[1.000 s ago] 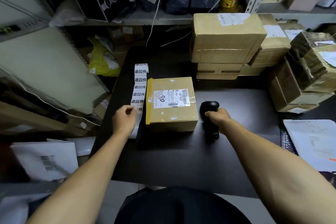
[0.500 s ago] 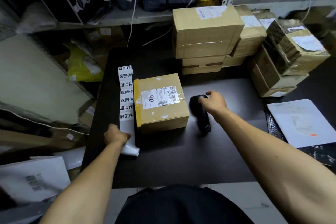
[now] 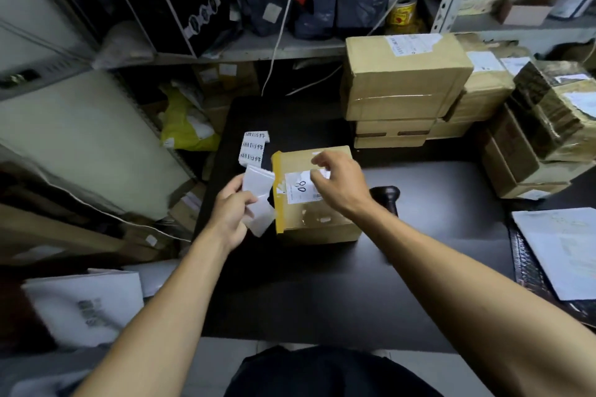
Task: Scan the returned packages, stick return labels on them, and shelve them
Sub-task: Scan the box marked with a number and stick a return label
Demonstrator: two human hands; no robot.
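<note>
A small cardboard package [image 3: 317, 224] with yellow tape and a shipping label marked "06" lies on the dark table [image 3: 322, 293]. My left hand [image 3: 229, 210] grips the lower end of the strip of return labels [image 3: 254, 147], lifted and bent beside the package's left edge. My right hand [image 3: 338, 184] hovers over the package top and pinches what looks like a small white label; the view is blurred there. The black scanner [image 3: 387, 198] lies on the table just right of the package, behind my right wrist.
More cardboard packages [image 3: 403, 74] are stacked at the table's back, with tape-wrapped ones [image 3: 554, 113] to the right. White papers [image 3: 561, 248] lie at the right edge. A shelf [image 3: 251, 48] above holds dark bags and a black box. A white bag [image 3: 84, 303] lies lower left.
My right hand let go of the scanner and moved left over the package. My left hand lifted the lower end of the label strip off the table.
</note>
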